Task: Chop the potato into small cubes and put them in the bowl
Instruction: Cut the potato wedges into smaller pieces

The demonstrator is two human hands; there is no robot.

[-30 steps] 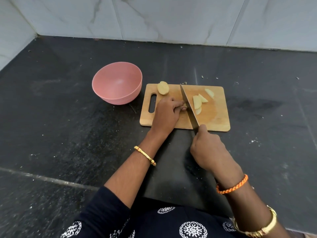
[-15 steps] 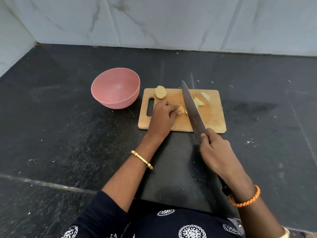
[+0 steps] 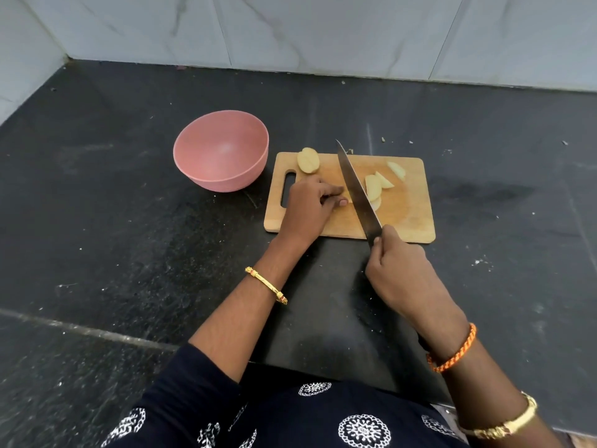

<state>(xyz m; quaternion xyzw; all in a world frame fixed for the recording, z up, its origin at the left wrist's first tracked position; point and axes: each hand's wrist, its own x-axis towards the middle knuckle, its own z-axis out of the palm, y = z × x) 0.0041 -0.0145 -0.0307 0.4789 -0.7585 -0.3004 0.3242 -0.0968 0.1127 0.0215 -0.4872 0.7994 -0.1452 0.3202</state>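
Observation:
A wooden cutting board [image 3: 407, 218] lies on the black counter. My left hand [image 3: 308, 206] rests on its left part, fingertips curled around a small potato piece that is mostly hidden. My right hand [image 3: 399, 274] grips the handle of a large knife [image 3: 357, 189]. The blade slants across the board just right of my left fingertips, its tip past the far edge. A potato half [image 3: 308, 160] sits at the board's far left corner. Several potato slices [image 3: 374, 187] lie right of the blade. The pink bowl [image 3: 219, 181] stands empty left of the board.
The black stone counter [image 3: 113, 205] runs to a white tiled wall [image 3: 323, 30] at the back and left. Small potato scraps [image 3: 382, 139] lie behind the board. A counter seam crosses at the near left.
The knife lifted off the board after a cut and now slants beside my left fingertips again. My left hand stayed on the potato piece, and the view shifted slightly.

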